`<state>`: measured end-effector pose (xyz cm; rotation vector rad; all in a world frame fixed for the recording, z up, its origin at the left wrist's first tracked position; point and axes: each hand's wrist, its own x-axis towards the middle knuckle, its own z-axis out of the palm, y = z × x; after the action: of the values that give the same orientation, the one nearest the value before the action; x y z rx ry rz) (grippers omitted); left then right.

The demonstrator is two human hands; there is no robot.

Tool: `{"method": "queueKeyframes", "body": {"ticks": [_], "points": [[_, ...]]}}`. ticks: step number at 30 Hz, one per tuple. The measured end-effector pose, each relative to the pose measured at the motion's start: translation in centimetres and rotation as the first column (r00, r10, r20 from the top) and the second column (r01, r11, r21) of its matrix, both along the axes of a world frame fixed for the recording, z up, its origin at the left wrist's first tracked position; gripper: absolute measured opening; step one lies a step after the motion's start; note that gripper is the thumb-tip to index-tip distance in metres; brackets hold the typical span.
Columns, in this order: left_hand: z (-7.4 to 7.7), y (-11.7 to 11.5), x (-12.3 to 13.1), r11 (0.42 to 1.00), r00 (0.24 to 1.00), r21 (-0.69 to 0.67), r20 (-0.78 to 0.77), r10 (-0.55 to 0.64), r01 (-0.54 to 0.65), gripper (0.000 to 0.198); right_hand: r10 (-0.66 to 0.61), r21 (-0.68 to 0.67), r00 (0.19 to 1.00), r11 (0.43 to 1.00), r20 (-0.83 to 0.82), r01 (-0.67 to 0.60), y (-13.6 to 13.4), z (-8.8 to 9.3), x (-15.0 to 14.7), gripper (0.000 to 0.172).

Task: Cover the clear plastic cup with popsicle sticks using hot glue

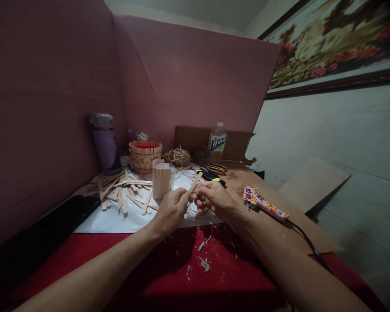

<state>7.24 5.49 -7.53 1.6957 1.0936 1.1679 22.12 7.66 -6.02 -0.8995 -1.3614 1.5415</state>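
A flat wooden craft stick (pixel 195 182) slants up between my two hands over the white sheet. My left hand (pixel 174 208) is closed on its lower part, thumb lying along it. From the other side, the fingers of my right hand (pixel 212 197) are curled in and pinch near the same stick; their exact contact is partly hidden. Just beyond my left hand stands a clear cup (pixel 162 180) with craft sticks upright around part of its wall. To the left lies a loose pile of craft sticks (pixel 125 195).
A stick-covered round basket (pixel 145 158), twine ball (pixel 178 157) and purple bottle (pixel 104 143) stand behind. Scissors (pixel 216 168), black-yellow pliers (pixel 211 177) and a clear bottle (pixel 217 143) are farther back. A flowered glue gun (pixel 264 203) with a cord lies on cardboard at right.
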Motion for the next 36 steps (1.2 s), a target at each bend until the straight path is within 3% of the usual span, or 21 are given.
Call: {"method": "queueKeyframes", "body": {"ticks": [6, 17, 26, 30, 36], "points": [[-0.04, -0.11, -0.07, 0.999, 1.000, 0.037, -0.018, 0.010, -0.010, 0.033, -0.016, 0.011, 1.000, 1.000, 0.000, 0.016, 0.03, 0.02, -0.02, 0.019], [0.28, -0.31, 0.05, 0.999, 0.999, -0.042, 0.037, -0.016, 0.018, 0.030, 0.008, 0.026, 1.000, 1.000, 0.005, -0.009, -0.16, 0.21, -0.06, 0.014], [0.31, -0.26, -0.19, 0.987, 0.986, 0.153, -0.150, 0.076, -0.053, 0.034, -0.055, 0.171, 0.988, 0.985, 0.147, 0.029, -0.19, 0.07, -0.05, 0.021], [0.24, -0.33, -0.16, 0.993, 0.994, 0.107, -0.098, 0.052, -0.041, 0.032, -0.121, 0.290, 0.970, 0.955, 0.211, 0.056, 0.01, -0.17, -0.10, 0.016], [0.13, -0.21, -0.09, 0.999, 0.999, -0.014, 0.005, 0.032, -0.032, 0.028, -0.231, 0.332, 0.945, 0.932, 0.230, 0.147, -0.33, -0.09, -0.41, 0.018]]}}
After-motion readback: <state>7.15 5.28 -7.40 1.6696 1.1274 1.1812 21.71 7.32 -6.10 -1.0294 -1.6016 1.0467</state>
